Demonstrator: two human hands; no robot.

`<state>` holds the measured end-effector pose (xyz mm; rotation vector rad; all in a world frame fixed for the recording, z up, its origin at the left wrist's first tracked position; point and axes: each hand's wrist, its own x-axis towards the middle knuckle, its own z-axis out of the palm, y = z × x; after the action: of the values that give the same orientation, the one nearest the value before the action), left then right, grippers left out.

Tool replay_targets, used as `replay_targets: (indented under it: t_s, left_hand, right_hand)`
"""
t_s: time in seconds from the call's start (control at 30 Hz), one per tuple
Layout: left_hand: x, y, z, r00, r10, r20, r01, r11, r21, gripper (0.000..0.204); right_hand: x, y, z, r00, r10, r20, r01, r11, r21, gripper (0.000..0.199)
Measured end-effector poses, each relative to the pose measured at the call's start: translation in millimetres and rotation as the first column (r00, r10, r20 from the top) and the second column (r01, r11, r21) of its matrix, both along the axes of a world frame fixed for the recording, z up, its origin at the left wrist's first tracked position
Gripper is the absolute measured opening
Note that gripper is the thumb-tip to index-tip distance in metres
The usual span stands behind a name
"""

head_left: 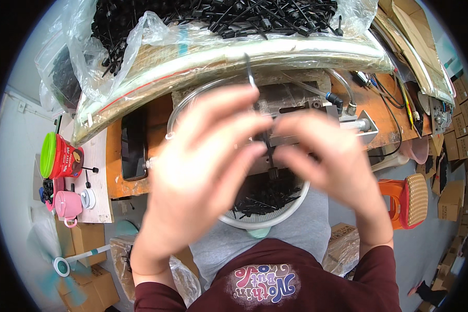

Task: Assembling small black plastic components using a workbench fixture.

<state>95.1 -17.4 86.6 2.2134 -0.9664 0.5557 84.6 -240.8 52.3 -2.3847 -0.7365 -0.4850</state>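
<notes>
Both my hands are raised over the metal fixture (291, 96) on the bench, smeared by motion. My left hand (192, 166) has its fingers bent toward the right one. Close to its index fingertip a thin grey metal pointed piece (249, 70) sticks up; whether I hold it is unclear. Facing it, my right hand (327, 148) has its thumb and fingers curved inward. Between the fingertips is a thin black plastic part (270, 156) with a ribbed knob at its lower end; what grips it is blurred. Below, a round white basket (296, 205) on my lap holds many black parts.
Across the back, a clear plastic bag (156, 31) spills a heap of black stemmed parts. Clear tubes (343, 86) run to the fixture. At left lie a dark phone (134, 143), a red tub (67, 158) and a pink cup (68, 204). An orange stool (400, 200) stands at right.
</notes>
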Motion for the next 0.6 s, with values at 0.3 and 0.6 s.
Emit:
replay_targets:
  t_s: [0.3,0.6]
  left_hand:
    - [-48.4,-24.2,-76.8,0.997,0.074,-0.033,-0.066,0.977,0.202,0.026]
    - [-39.5,-31.7,-78.8,0.991,0.13,-0.02,-0.119,0.951,0.285,0.024]
  right_hand:
    - [100.7,-23.7,51.9,0.914,-0.253,0.316,0.324,0.926,-0.193,0.019]
    - [105.2,-39.0,45.4,0.977,-0.121,0.174,0.145,0.98,-0.133,0.027]
